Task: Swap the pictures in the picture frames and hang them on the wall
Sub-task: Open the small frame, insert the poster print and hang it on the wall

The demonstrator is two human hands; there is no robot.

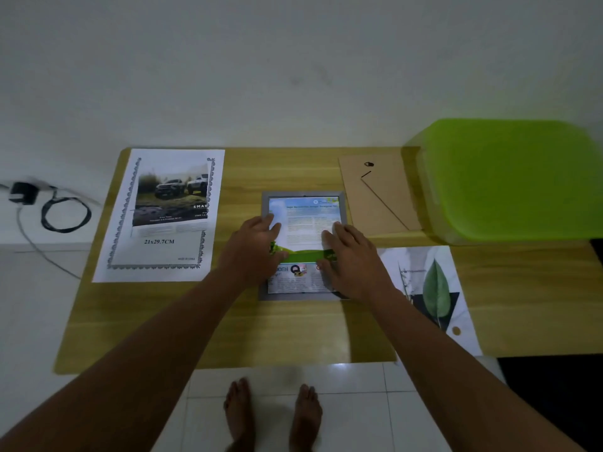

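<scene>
A grey picture frame (pixel 266 203) lies flat at the middle of the wooden table (pixel 293 331). Inside it lies a printed leaflet (pixel 305 220) with blue sky, green band and text. My left hand (pixel 257 243) rests on the leaflet's left side, fingers spread flat. My right hand (pixel 350 256) presses the right side with straight fingers. A large sheet with a truck picture (pixel 163 213) lies at the left. A leaf picture (pixel 434 288) lies at the right, partly under my right forearm. The brown backing board (pixel 378 197) with its stand lies behind the frame to the right.
A green plastic lid or stool top (pixel 509 181) stands at the table's back right corner. A black charger with a coiled cable (pixel 49 207) lies on the floor to the left. The white wall (pixel 293 60) rises behind the table. My bare feet (pixel 270 415) stand on white tiles.
</scene>
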